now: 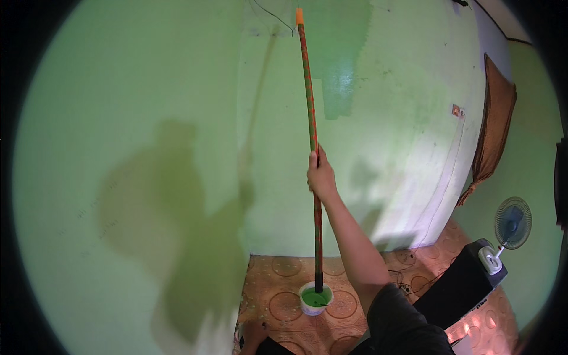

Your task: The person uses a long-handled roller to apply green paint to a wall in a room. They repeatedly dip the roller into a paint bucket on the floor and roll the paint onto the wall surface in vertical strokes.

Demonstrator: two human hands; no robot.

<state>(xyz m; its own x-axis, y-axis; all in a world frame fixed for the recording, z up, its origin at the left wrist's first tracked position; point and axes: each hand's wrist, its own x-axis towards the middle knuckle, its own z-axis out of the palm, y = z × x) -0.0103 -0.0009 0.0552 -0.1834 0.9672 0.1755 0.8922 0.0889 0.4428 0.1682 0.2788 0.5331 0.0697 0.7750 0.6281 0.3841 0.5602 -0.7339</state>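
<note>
My right hand (322, 175) is wrapped around the middle of a long pole (306, 75) patterned in red and green. The pole stands nearly upright, with an orange tip at the top and a black end at the bottom. That black end overlaps a small white tub (316, 311) of green paint (313, 299) on the floor; whether it dips in or hangs in front, I cannot tell. A thin dark object lies across the paint. Low at the frame's bottom, my left hand (254, 333) is partly cut off beside dark cloth, its fingers unclear.
A darker, glossy green patch (339, 88) marks the pale green wall (284, 146). A loose wire (275, 17) hangs near the pole's top. On the right, a table fan (513, 224) stands on a black speaker-like box (448, 279), with cables on the patterned floor (286, 306). A brown curtain (495, 124) hangs behind.
</note>
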